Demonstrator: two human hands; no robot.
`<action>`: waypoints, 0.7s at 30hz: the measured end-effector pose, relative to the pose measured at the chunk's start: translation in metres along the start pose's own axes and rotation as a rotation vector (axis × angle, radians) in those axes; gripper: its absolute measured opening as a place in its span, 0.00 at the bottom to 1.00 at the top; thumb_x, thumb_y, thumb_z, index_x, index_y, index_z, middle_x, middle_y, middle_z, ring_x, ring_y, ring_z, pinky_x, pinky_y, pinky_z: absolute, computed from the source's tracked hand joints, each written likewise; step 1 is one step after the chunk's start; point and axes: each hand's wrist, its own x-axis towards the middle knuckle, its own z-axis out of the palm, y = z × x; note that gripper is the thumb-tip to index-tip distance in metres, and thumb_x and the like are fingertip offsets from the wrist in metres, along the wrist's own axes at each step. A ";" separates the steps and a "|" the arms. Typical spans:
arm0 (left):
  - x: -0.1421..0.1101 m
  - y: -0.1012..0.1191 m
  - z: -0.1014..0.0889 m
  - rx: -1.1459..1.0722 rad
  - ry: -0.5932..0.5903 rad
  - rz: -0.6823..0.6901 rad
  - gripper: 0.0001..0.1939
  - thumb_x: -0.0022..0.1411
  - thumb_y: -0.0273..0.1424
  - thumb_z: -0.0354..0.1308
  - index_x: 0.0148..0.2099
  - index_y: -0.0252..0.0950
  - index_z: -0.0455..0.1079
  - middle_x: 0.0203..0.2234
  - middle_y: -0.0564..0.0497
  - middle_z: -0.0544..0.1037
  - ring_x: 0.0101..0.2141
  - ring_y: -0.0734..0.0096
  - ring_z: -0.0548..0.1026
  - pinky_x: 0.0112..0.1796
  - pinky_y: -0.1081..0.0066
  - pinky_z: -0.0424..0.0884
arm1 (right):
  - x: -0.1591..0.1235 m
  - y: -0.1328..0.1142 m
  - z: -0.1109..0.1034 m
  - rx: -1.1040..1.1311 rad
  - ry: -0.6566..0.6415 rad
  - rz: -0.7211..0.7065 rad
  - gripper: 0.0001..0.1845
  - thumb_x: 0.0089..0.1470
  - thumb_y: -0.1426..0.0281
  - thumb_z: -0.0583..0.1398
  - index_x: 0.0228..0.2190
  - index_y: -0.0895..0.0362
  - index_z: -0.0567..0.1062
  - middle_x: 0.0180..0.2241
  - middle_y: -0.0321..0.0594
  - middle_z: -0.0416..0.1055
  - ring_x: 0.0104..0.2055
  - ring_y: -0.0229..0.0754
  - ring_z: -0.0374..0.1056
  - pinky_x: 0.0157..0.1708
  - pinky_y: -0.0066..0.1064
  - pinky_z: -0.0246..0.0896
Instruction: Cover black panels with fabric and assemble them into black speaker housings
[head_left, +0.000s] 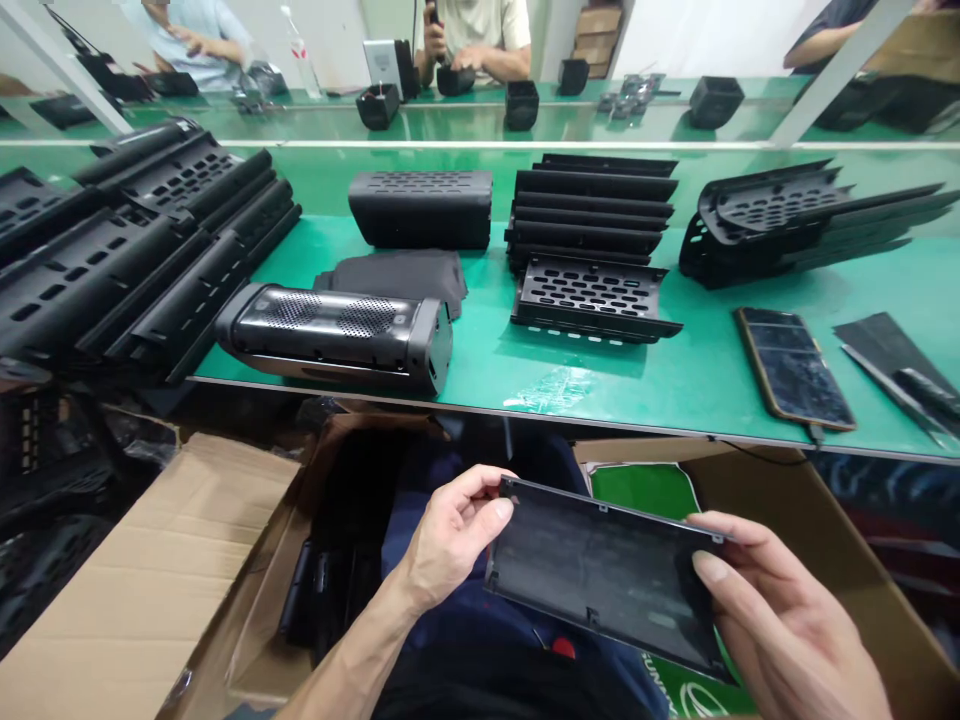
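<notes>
Black panel (600, 570), left end pinched in left hand (452, 532), right end gripped in right hand (799, 615)

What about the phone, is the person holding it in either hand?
No, the phone lies on the green table, while the left hand and right hand hold a black panel.
</notes>
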 end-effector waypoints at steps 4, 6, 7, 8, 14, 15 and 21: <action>0.003 0.003 0.001 -0.037 -0.029 0.014 0.12 0.68 0.36 0.67 0.51 0.38 0.78 0.41 0.49 0.80 0.41 0.70 0.76 0.45 0.75 0.72 | 0.000 -0.004 -0.001 -0.021 -0.002 -0.015 0.30 0.48 0.51 0.73 0.51 0.46 0.78 0.40 0.42 0.76 0.41 0.50 0.72 0.33 0.29 0.75; 0.002 0.003 0.000 -0.050 -0.041 0.019 0.12 0.68 0.35 0.67 0.52 0.39 0.79 0.41 0.50 0.81 0.41 0.71 0.76 0.45 0.76 0.72 | 0.002 -0.006 0.003 -0.025 0.004 -0.022 0.30 0.48 0.51 0.73 0.51 0.46 0.78 0.40 0.42 0.75 0.41 0.50 0.72 0.33 0.28 0.75; 0.002 0.002 0.000 -0.060 -0.043 0.019 0.12 0.68 0.35 0.67 0.52 0.40 0.79 0.41 0.50 0.81 0.41 0.72 0.76 0.45 0.76 0.72 | 0.002 -0.007 0.005 -0.017 0.010 -0.023 0.30 0.48 0.51 0.73 0.50 0.47 0.79 0.40 0.42 0.76 0.41 0.50 0.72 0.33 0.28 0.75; 0.002 0.002 0.000 -0.073 -0.042 0.018 0.12 0.68 0.35 0.67 0.53 0.40 0.79 0.41 0.50 0.81 0.41 0.72 0.76 0.45 0.76 0.72 | 0.002 -0.010 0.008 -0.003 0.012 -0.020 0.30 0.47 0.51 0.73 0.50 0.47 0.79 0.40 0.42 0.76 0.41 0.50 0.72 0.34 0.28 0.75; 0.010 0.006 0.004 -0.157 -0.068 0.016 0.15 0.69 0.36 0.67 0.56 0.41 0.79 0.41 0.51 0.81 0.41 0.72 0.75 0.45 0.75 0.71 | 0.000 -0.031 0.018 0.117 0.053 0.055 0.32 0.39 0.52 0.77 0.46 0.47 0.80 0.36 0.42 0.76 0.39 0.52 0.73 0.30 0.30 0.75; 0.013 0.008 0.006 -0.161 -0.084 0.020 0.15 0.69 0.36 0.67 0.56 0.41 0.79 0.41 0.51 0.81 0.41 0.72 0.75 0.46 0.75 0.71 | 0.001 -0.033 0.016 0.122 0.063 0.059 0.32 0.39 0.52 0.76 0.47 0.46 0.80 0.34 0.42 0.76 0.37 0.51 0.73 0.29 0.31 0.74; 0.025 0.015 0.016 -0.251 -0.178 0.020 0.15 0.70 0.35 0.65 0.57 0.40 0.78 0.44 0.49 0.82 0.44 0.69 0.76 0.49 0.71 0.71 | 0.008 -0.039 0.001 0.142 0.099 0.041 0.33 0.42 0.52 0.76 0.50 0.46 0.80 0.28 0.35 0.67 0.32 0.43 0.67 0.29 0.25 0.72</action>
